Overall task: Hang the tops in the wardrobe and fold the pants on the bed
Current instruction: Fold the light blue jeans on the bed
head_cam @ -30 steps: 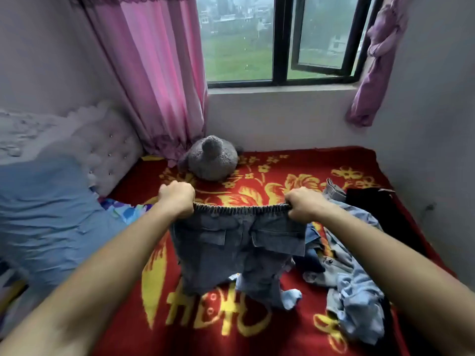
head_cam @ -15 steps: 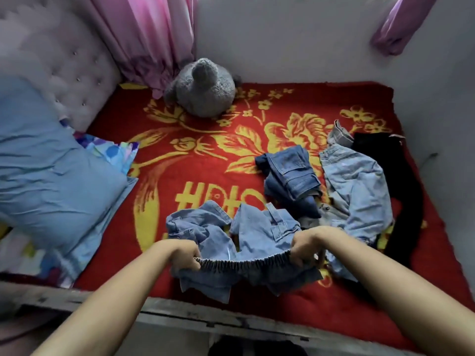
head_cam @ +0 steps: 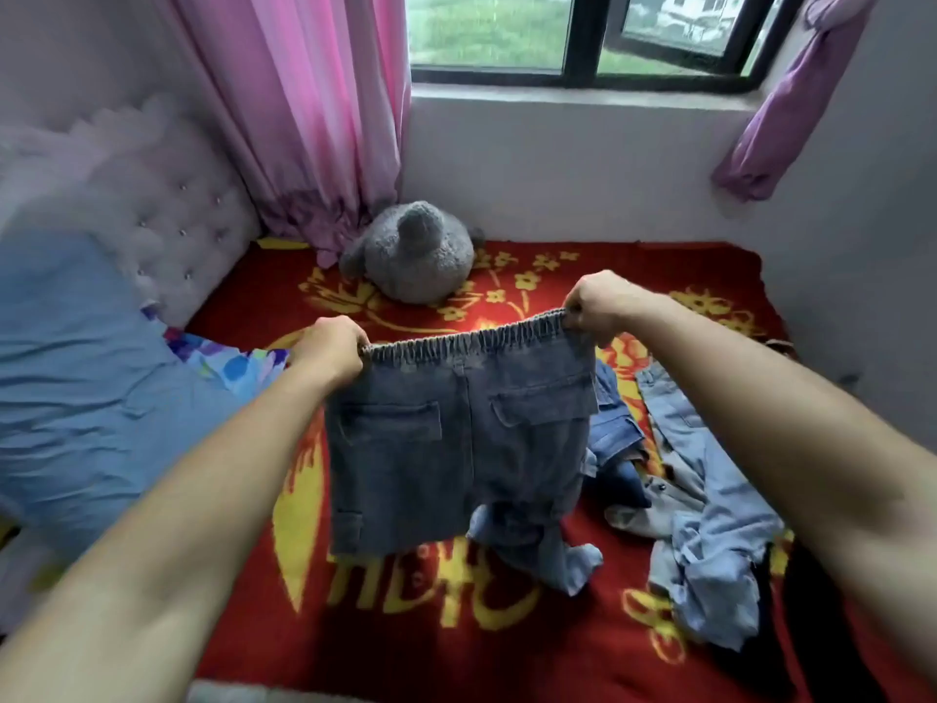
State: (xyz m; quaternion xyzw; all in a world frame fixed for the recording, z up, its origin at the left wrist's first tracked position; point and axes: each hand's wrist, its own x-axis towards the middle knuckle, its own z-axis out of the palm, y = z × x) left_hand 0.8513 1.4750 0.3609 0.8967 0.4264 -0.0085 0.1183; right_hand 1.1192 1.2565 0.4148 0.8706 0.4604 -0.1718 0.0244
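I hold a pair of grey-blue denim pants (head_cam: 456,449) up over the bed by their elastic waistband, back pockets facing me. My left hand (head_cam: 329,347) grips the waistband's left end and my right hand (head_cam: 598,304) grips its right end, slightly higher. The legs hang down and bunch on the red and yellow blanket (head_cam: 405,616). To the right lie a dark blue denim piece (head_cam: 616,431), pale blue jeans (head_cam: 710,525) and a black garment (head_cam: 811,601) at the bed's right edge.
A grey plush toy (head_cam: 413,258) sits at the far side under the pink curtain (head_cam: 304,109). A blue pillow (head_cam: 76,378) and tufted headboard (head_cam: 172,220) are on the left. White walls close the far and right sides below the window (head_cam: 578,38).
Half a second ago the pants lay crumpled low near the bed's front edge. Both hands have lifted them by the waistband so they hang spread out, and my view has risen.
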